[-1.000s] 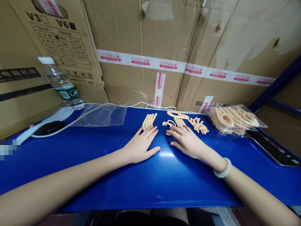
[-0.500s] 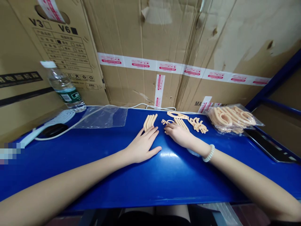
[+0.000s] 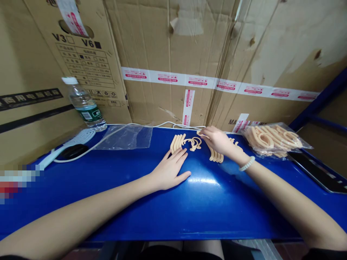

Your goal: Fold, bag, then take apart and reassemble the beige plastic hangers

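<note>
My left hand point(image 3: 169, 172) lies flat with fingers spread, its fingertips touching a row of curved beige strips point(image 3: 177, 142). Just right of that row sit several hooked beige pieces point(image 3: 193, 143). My right hand point(image 3: 218, 140) is farther back, fingers closed in a pinch at the end of a beige piece point(image 3: 199, 133), which the hand mostly covers. Beneath this hand, a second row of curved strips point(image 3: 216, 156) shows its near ends. Small curly beige pieces point(image 3: 236, 142) are partly hidden behind my right wrist.
A clear bag of beige parts point(image 3: 273, 139) and a dark phone-like slab point(image 3: 317, 171) are at the right of the blue table point(image 3: 130, 213). Leftward are a flat plastic bag point(image 3: 124, 137), a water bottle point(image 3: 88, 112), a cable and a black oval object point(image 3: 73, 151). Cardboard point(image 3: 151, 104) stands behind.
My right hand has moved back and slightly right, uncovering hooked pieces beside the left row and the near ends of the right row. My left hand keeps its place; the view has shifted slightly.
</note>
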The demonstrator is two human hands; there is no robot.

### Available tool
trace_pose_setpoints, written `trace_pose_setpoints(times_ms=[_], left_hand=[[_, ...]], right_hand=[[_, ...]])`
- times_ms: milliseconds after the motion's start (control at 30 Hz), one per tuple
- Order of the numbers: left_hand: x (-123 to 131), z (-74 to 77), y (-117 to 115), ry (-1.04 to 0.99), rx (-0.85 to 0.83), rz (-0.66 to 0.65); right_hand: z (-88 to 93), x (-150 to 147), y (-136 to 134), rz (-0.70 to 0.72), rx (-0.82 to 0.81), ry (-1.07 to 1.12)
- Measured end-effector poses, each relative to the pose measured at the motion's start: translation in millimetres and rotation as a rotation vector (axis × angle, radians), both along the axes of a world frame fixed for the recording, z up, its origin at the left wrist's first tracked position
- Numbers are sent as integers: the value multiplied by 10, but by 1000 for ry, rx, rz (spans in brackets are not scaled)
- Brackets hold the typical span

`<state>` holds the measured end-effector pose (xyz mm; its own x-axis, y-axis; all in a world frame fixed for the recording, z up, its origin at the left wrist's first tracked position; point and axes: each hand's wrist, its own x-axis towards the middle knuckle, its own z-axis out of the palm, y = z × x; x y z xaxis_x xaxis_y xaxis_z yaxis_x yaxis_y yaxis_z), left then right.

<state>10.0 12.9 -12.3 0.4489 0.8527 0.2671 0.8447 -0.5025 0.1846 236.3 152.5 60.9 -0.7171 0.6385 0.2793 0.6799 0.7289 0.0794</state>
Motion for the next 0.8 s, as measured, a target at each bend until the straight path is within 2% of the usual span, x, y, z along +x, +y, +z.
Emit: trace_pose_setpoints(times_ms=[133, 267, 500, 800], left_hand=[[1, 19, -23, -7, 20, -5], [3, 41, -47, 6, 116, -89], [24, 72, -71, 42, 195, -216], [40, 80, -71, -8, 182, -243]], right_hand=[[154, 303, 396, -164, -92, -50], [90, 479, 619, -207, -192, -87], [-124, 537, 652, -215, -215, 48], [-92, 633, 727, -268, -324, 446]])
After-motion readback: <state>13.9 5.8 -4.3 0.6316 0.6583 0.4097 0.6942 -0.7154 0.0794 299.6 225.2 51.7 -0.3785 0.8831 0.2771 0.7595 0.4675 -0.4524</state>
